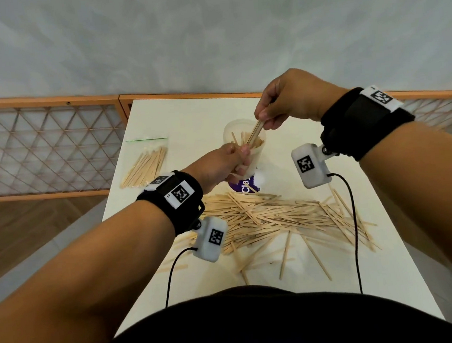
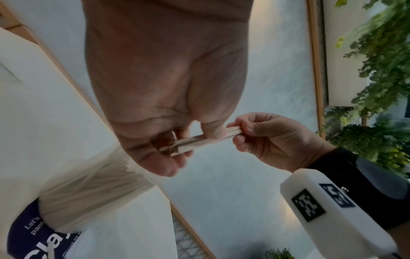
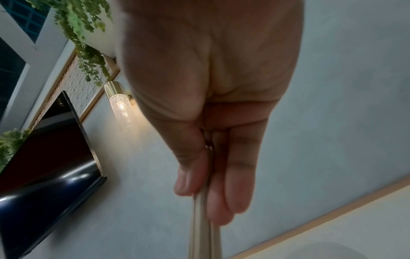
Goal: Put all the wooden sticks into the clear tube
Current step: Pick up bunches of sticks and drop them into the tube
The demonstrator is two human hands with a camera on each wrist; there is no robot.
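Note:
The clear tube (image 1: 256,155) stands tilted on the white table (image 1: 187,114), with a purple label (image 1: 244,189) near its base and several wooden sticks inside. My left hand (image 1: 236,162) grips the tube just below its rim. My right hand (image 1: 263,119) pinches a small bundle of sticks (image 1: 255,131) between thumb and fingers, its lower end inside the tube's mouth. The left wrist view shows the bundle (image 2: 199,139) running from the right hand (image 2: 255,135) into the curled left fingers (image 2: 164,166) at the tube (image 2: 88,189). The right wrist view shows my thumb and fingers (image 3: 235,184) clamping the sticks (image 3: 203,227).
A big loose pile of wooden sticks (image 1: 278,216) covers the table in front of the tube, with strays (image 1: 285,256) nearer me. A clear zip bag of sticks (image 1: 147,164) lies at the left. A lattice railing (image 1: 40,149) runs behind the table.

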